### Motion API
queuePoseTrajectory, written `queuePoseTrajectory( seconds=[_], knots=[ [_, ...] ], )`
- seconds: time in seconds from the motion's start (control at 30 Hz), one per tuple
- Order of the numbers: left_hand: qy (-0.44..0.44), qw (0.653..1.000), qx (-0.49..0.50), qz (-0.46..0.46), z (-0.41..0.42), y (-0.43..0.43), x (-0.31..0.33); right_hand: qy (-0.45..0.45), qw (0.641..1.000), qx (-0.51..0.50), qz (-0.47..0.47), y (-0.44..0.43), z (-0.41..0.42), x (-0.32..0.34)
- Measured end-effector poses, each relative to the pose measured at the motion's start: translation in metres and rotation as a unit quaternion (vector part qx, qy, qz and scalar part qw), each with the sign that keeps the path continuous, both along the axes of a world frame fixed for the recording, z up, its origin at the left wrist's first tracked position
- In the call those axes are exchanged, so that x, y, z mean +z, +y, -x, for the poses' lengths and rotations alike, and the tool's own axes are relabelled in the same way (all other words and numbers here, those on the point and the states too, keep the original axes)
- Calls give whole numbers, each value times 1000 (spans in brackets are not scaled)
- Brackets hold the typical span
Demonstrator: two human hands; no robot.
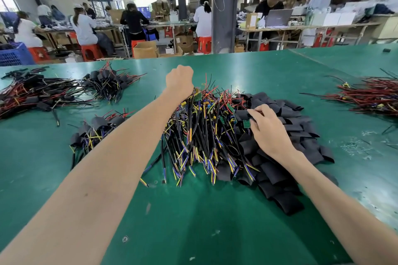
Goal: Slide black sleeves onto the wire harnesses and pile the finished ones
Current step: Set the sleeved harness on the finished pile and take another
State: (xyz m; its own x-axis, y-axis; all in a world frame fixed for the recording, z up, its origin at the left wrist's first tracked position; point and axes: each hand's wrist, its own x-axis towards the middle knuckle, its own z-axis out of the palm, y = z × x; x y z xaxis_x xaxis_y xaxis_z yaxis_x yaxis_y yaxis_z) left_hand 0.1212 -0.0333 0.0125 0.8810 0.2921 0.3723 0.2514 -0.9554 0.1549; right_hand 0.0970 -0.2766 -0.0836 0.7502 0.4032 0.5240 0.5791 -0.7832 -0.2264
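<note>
A big heap of unsleeved wire harnesses point(200, 133), with black cables, coloured wire ends and small green boards, lies mid-table. Against its right side is a heap of flat black sleeves point(288, 129). My left hand point(179, 80) reaches to the heap's far end with its fingers curled away from me; what they hold is hidden. My right hand point(267, 129) rests on the sleeve heap and pinches a black sleeve point(241, 114) at the harness heap's edge, beside a green board point(246, 123). Sleeved harnesses lie in piles to the left point(107, 84) and front left point(94, 131).
A larger tangle of sleeved harnesses point(32, 94) lies at the far left of the green table point(193, 217). Another bundle of red and black wires point(374, 97) lies at the right edge. Other workers sit at benches beyond the table's far edge.
</note>
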Motion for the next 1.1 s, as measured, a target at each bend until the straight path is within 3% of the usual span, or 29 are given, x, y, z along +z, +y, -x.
queuePoseTrajectory(
  seconds=[0.07,0.17,0.27,0.37,0.57,0.77,1.1],
  knots=[
    [-41,999,7,-27,2,-8,6,-7,1000,0,0,-1,1,-1],
    [-92,994,5,53,6,-13,23,-11,1000,-1,-18,-2,2,-1],
    [-80,985,-29,152,17,-6,46,-13,999,-15,-32,-1,7,4],
    [-63,978,-94,175,45,3,51,-23,999,-10,-31,2,13,6],
    [-161,968,-112,154,115,18,1,26,994,34,-102,8,17,6],
    [-262,921,-129,257,150,22,-52,54,991,85,-88,11,23,5],
    [-347,885,-163,263,164,15,-68,42,981,122,-144,13,32,6]
  ],
)
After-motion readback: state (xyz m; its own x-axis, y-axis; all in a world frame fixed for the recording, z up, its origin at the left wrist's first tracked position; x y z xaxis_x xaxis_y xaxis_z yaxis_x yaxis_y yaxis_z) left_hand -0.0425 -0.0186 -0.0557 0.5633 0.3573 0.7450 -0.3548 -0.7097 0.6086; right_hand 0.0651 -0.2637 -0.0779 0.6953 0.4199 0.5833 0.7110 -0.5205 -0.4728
